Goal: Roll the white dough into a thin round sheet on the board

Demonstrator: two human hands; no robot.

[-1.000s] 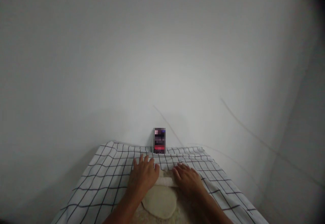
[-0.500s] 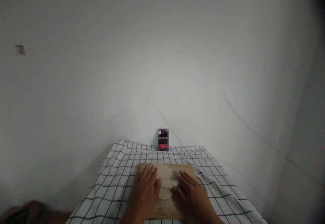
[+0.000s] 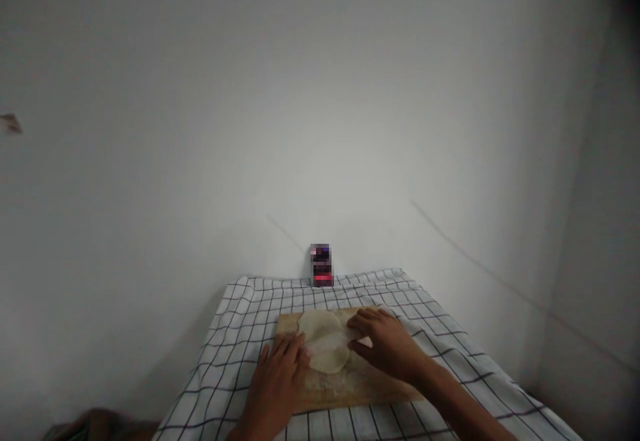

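Observation:
A flat round sheet of pale dough [image 3: 323,322] lies on a wooden board [image 3: 365,391]. Across it runs a whitish rolling pin [image 3: 327,348], blurred and slanted with its right end farther away. My left hand [image 3: 281,369] is over the pin's left end, fingers reaching forward and thumb against the pin. At the other end, my right hand [image 3: 383,338] curls its fingers over the pin, with the thumb on the near side. Both hands cover the pin's ends. A dusting of what looks like flour marks the board in front of the dough.
A white cloth with dark checks [image 3: 240,334] covers the table beneath the board. Against the pale wall [image 3: 320,128] at the back stands a small dark and red upright object [image 3: 321,265], pixelated. Something brown [image 3: 95,424] shows low at the left.
The rolling pin has turned from nearly level to slanted. My right hand has moved forward and curled more, and my left hand has come slightly nearer. The view has shifted, and the board appears turned.

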